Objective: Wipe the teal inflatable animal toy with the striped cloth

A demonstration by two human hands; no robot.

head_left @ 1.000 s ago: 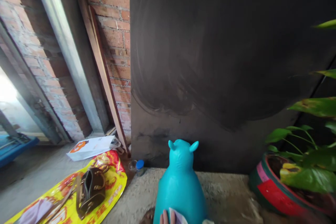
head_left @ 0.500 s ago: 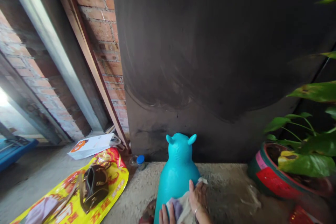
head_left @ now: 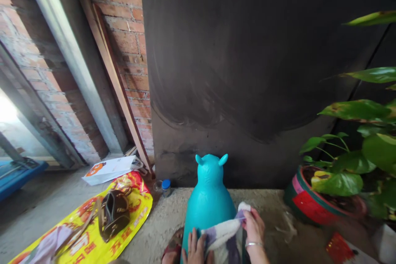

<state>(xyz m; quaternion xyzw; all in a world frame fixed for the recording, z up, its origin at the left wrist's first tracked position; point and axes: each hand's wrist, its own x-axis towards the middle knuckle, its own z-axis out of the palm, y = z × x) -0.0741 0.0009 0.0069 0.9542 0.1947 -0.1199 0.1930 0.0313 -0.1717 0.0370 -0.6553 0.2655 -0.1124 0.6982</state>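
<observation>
We see the left hand (head_left: 194, 249) lying flat, fingers open, against the back of the turquoise animal toy (head_left: 209, 202), which stands on the concrete floor (head_left: 161, 227) before the dark wall. The right hand (head_left: 254, 227) pinches a striped cloth (head_left: 221, 235) stretched across the toy.

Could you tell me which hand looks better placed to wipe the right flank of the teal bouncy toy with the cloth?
Probably the right hand: it pinches the cloth beside that flank of the toy, while the left hand rests flat on its back.
</observation>
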